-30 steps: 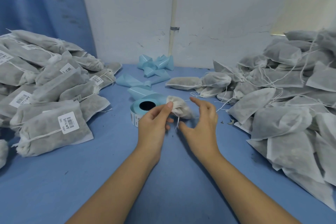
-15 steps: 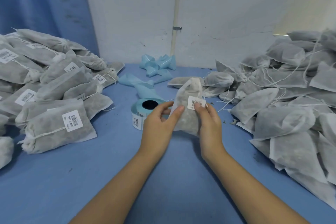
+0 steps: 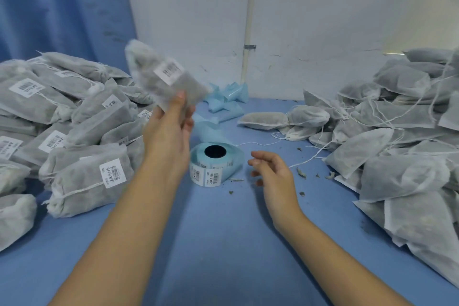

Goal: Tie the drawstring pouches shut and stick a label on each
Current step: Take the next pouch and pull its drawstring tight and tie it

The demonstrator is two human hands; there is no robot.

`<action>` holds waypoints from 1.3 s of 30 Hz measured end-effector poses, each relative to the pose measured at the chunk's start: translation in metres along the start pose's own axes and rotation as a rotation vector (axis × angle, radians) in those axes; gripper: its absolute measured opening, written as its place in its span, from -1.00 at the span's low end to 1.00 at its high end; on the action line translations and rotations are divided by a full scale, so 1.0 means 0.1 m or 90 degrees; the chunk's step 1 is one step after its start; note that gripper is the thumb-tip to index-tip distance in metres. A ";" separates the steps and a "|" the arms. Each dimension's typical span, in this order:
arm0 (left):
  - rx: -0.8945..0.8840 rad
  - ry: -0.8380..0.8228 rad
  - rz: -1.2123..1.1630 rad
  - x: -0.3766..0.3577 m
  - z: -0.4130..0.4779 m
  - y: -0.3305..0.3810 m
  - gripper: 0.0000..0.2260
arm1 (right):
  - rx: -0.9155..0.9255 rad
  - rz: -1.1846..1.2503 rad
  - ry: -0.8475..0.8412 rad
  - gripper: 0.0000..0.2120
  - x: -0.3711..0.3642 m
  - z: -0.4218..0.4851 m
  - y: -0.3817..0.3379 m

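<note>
1. Head view: the left hand (image 3: 171,129) is holding up a grey pouch (image 3: 149,67), pinching its lower end between thumb and fingers. The pouch is blurred and is tilting up and leftward, in the air above the edge of the left pile.
2. A white barcode label (image 3: 169,72) is sitting on the pouch's facing side.
3. The right hand (image 3: 270,169) is hovering over the blue table (image 3: 223,243), holding nothing, its fingers loosely curled.
4. The label roll (image 3: 216,164) is lying flat on the table, just left of the right hand.
5. Labelled pouches (image 3: 82,176) are lying heaped on the left, while unlabelled pouches (image 3: 397,151) are piling up on the right, their white strings trailing loose.
6. Pale blue backing strips (image 3: 226,99) are lying crumpled near the wall, and small dry crumbs (image 3: 301,172) are lying scattered by the right pile.
</note>
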State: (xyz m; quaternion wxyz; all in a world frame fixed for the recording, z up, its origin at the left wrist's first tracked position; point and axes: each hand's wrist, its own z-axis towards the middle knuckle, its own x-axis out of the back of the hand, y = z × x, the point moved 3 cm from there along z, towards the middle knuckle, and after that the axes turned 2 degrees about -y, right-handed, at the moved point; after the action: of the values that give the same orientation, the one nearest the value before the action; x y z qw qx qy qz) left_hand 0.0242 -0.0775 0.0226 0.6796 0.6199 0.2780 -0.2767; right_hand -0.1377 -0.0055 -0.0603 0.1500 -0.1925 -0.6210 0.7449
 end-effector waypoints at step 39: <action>0.210 -0.139 0.359 -0.23 -0.64 -1.00 -0.81 | -0.102 0.142 0.052 -0.80 0.44 0.27 -0.21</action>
State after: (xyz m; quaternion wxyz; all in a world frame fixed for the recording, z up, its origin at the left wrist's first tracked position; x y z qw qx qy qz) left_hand -0.0657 -0.0207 -0.0345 0.6455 0.7407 -0.0273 -0.1839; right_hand -0.1898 -0.0040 -0.0398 0.0752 -0.3019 -0.6463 0.6968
